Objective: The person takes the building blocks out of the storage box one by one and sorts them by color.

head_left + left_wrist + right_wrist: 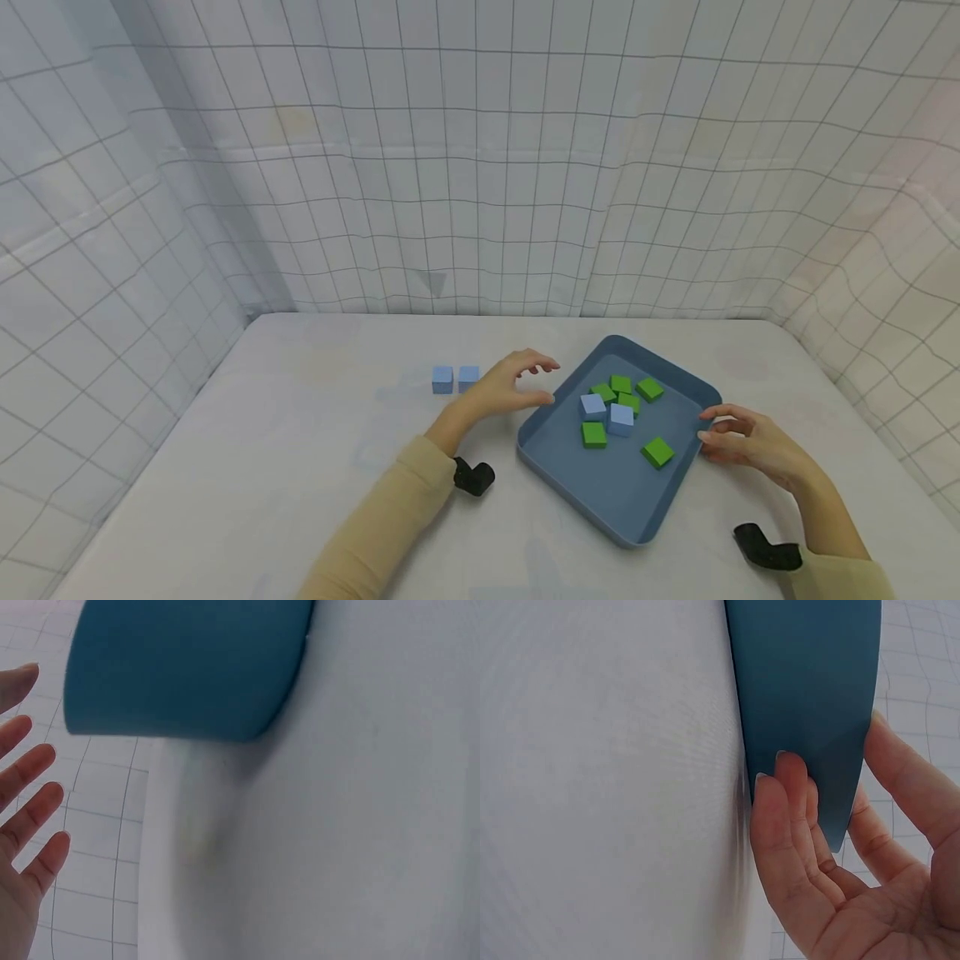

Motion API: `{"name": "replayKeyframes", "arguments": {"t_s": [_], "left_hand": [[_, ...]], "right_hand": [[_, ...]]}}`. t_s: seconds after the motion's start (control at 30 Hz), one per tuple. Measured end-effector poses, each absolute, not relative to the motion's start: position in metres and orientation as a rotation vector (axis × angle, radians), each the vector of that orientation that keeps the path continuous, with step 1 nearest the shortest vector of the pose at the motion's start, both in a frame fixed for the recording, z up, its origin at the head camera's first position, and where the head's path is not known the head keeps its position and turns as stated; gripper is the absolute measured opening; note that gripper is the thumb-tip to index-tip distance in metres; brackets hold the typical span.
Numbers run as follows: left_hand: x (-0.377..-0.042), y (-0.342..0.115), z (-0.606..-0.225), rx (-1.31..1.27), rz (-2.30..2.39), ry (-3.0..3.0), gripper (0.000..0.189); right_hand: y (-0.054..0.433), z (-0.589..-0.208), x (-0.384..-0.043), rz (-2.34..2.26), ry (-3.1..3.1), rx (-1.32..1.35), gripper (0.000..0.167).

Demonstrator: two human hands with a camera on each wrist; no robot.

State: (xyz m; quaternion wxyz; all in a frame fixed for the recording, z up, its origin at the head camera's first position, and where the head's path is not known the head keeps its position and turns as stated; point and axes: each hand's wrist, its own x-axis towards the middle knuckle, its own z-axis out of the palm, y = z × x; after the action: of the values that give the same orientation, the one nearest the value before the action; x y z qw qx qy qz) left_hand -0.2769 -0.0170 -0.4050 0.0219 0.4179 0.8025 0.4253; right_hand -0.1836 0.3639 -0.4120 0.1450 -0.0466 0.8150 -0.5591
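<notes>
A blue square tray [585, 483] lies turned cornerwise on the white table. Inside it are several green blocks [658, 452] and two light blue cubes [620, 420]. My left hand [498, 392] hovers just off the tray's left rim, thumb and fingers spread apart with nothing between them. In the left wrist view its fingers stand clear of the tray wall [187, 667]. At the opposite side, my right hand [765, 450] holds the tray's right edge. The right wrist view shows the thumb at the rim and curled fingers [772, 825] against the outer wall.
Two more light blue cubes [442, 380] sit on the table [300, 467] left of the tray, behind my left wrist. White sheets with a dark grid [480, 183] enclose the table at the back and sides. A black strap piece [474, 477] shows at each wrist.
</notes>
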Motion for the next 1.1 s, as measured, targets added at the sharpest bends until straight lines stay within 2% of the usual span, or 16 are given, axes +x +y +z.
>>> {"name": "replayKeyframes", "arguments": {"t_s": [0.6,1.1], "left_hand": [[-0.273,0.019,-0.409,1.464,1.210,2.413,0.048],[-0.278,0.032,-0.413,1.462,0.918,2.520,0.045]], "right_hand": [[0.365,-0.413,-0.183,-1.596,2.353,-0.153,0.042],[0.365,-0.413,-0.183,-1.578,2.363,-0.149,0.044]]}}
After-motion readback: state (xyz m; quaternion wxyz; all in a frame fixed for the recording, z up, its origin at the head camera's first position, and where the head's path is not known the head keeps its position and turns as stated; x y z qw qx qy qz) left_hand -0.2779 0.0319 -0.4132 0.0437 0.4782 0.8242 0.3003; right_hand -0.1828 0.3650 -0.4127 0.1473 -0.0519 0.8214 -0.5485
